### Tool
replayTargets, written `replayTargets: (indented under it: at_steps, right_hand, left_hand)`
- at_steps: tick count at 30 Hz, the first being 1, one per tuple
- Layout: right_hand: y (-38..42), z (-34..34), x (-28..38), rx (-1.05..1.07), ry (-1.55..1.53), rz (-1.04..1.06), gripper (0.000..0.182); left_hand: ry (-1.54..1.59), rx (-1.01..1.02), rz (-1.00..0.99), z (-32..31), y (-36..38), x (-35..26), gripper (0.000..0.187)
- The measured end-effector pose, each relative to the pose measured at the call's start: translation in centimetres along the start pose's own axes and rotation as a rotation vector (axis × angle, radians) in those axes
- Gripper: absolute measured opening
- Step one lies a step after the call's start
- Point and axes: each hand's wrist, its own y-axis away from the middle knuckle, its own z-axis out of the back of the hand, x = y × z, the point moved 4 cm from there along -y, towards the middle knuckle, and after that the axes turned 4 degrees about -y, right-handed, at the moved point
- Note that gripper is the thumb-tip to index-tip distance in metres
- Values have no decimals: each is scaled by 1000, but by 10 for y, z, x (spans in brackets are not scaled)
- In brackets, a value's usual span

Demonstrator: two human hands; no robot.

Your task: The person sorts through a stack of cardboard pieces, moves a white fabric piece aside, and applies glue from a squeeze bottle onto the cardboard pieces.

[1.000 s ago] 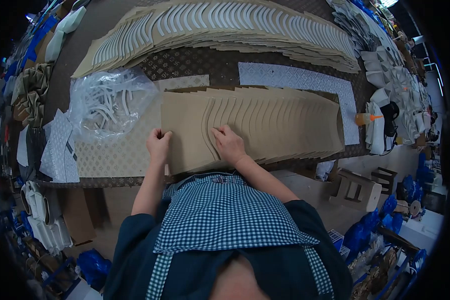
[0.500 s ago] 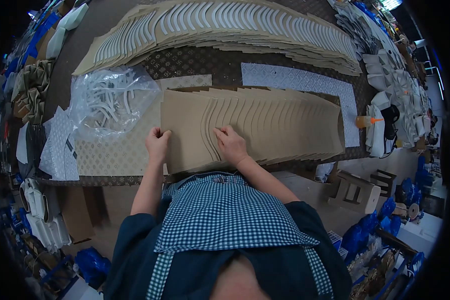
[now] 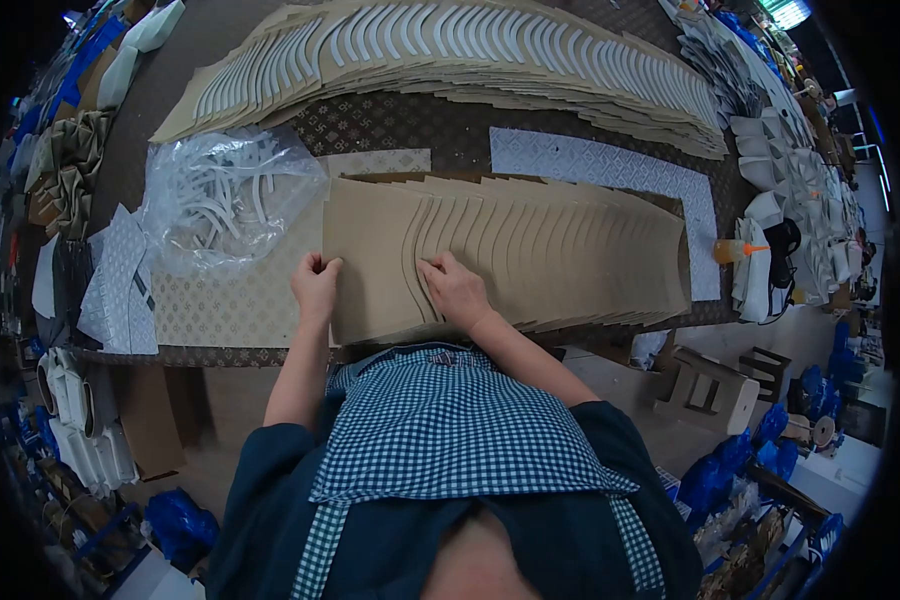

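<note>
A stack of tan sheets (image 3: 570, 250), fanned out so that their curved edges overlap, lies on the table before me. My left hand (image 3: 316, 288) is closed in a pinch at the left edge of the stack, thumb and fingers on the sheet there. My right hand (image 3: 457, 291) has its thumb and fingertips pinched together at the curved edges near the left part of the fan. How many sheets lie between the fingers is too small to tell.
Behind the stack spreads a long fan of tan sheets with white curved strips (image 3: 450, 35). A clear plastic bag (image 3: 232, 200) holds loose white strips at left. An orange-tipped glue bottle (image 3: 735, 250) lies at right. A stool (image 3: 705, 390) stands beyond the table's front edge.
My right hand has shifted slightly left along the fan, and the curved edges at its fingertips sit a little further left. My left hand has stayed in place.
</note>
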Motion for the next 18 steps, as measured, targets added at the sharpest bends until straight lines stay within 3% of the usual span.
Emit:
replayTargets:
  at_steps: [18]
  right_hand:
    - [1,2,2,5,6,-12,27]
  left_hand:
    - [-44,31,-37,12,-3,-5,15]
